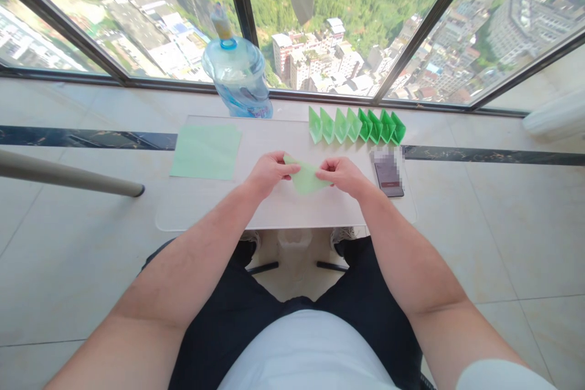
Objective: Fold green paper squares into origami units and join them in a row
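Note:
A pale green folded paper [307,179] is held between my two hands above the middle of the small white table [205,207]. My left hand [273,169] pinches its upper left corner. On the other side, my right hand [340,174] grips the right end between thumb and fingers. Light green paper sheets [205,152] lie flat at the table's left. Along the back right edge stands a row of several folded paper boats [340,126], light green on the left and darker green on the right.
A phone [388,173] lies at the table's right side. Behind the table, a large clear water bottle [237,73] stands by the window frame [292,95]. A grey pole [68,173] reaches in from the left over the tiled floor [516,225].

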### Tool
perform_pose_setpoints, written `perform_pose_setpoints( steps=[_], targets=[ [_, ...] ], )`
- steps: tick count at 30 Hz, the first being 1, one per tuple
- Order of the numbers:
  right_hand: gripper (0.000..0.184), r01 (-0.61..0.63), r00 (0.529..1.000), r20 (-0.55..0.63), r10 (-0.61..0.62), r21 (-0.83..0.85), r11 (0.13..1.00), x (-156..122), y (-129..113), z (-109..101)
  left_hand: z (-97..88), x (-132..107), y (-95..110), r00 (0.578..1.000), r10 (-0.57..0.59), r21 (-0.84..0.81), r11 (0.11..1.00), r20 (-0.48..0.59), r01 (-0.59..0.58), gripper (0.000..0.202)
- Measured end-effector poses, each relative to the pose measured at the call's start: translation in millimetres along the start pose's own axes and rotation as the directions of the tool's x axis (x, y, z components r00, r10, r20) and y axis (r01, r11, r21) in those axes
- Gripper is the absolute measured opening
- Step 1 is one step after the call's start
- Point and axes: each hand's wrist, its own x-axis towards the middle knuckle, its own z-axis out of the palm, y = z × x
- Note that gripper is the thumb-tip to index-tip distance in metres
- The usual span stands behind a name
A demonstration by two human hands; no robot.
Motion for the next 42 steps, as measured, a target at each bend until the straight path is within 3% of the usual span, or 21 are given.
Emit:
perform_pose_setpoints(
  steps=[6, 12, 15, 18, 21, 24, 27, 31, 34, 37, 42],
  targets=[
    [0.021, 0.061, 0.981, -0.187, -0.059, 0.006, 0.998, 0, -6, -2, 0.4, -3, 4, 0.996, -0.001, 0.004, 1.0, -0.086, 0.002, 0.032],
    [0.022, 0.089, 0.979, -0.188, -0.079, 0.045, 0.995, 0, -1, -14, -4.0, -2, 11, 0.993, -0.008, 0.023, 1.0, -0.114, 0.011, 0.03],
    [0.021, 0.06, 0.977, -0.201, -0.068, -0.043, 0.997, 3, 5, -15, -11.6, 1, 10, 0.996, -0.025, 0.177, 0.983, -0.089, 0.041, 0.024],
    [0.018, -0.015, 0.983, -0.181, -0.017, -0.174, 0.985, 6, 10, -12, -18.0, 4, 9, 0.999, 0.001, 0.501, 0.865, -0.048, 0.023, 0.012],
    [0.016, -0.047, 0.992, -0.128, 0.014, -0.256, 0.965, 8, 11, -8, -18.1, 5, 7, 0.994, 0.09, 0.69, 0.716, 0.064, -0.109, 0.008],
    [0.016, -0.03, 0.994, -0.107, -0.005, -0.321, 0.947, 10, 12, -6, -12.6, 6, 4, 0.974, 0.15, 0.757, 0.613, 0.168, -0.225, 0.012],
    [0.015, 0.027, 0.995, -0.074, -0.063, -0.411, 0.911, 11, 12, -3, -7.5, 6, 1, 0.962, 0.166, 0.817, 0.508, 0.216, -0.271, 0.014],
    [0.014, 0.126, 0.99, 0.004, -0.142, -0.487, 0.864, 13, 11, 1, -6.3, 7, -2, 0.954, 0.134, 0.841, 0.45, 0.268, -0.3, 0.016],
    [0.013, 0.14, 0.99, 0.07, -0.121, -0.511, 0.848, 15, 8, 2, -6.9, 9, -3, 0.952, 0.135, 0.87, 0.387, 0.275, -0.306, 0.016],
    [0.011, 0.126, 0.992, 0.09, -0.092, -0.559, 0.819, 17, 6, 2, -6.4, 8, -5, 0.959, 0.153, 0.926, 0.261, 0.24, -0.274, 0.014],
    [0.01, 0.105, 0.989, 0.009, -0.147, -0.746, 0.658, 17, 8, 8, -3.8, 4, -5, 0.947, 0.223, 0.963, 0.086, 0.233, -0.257, 0.012]
  ],
)
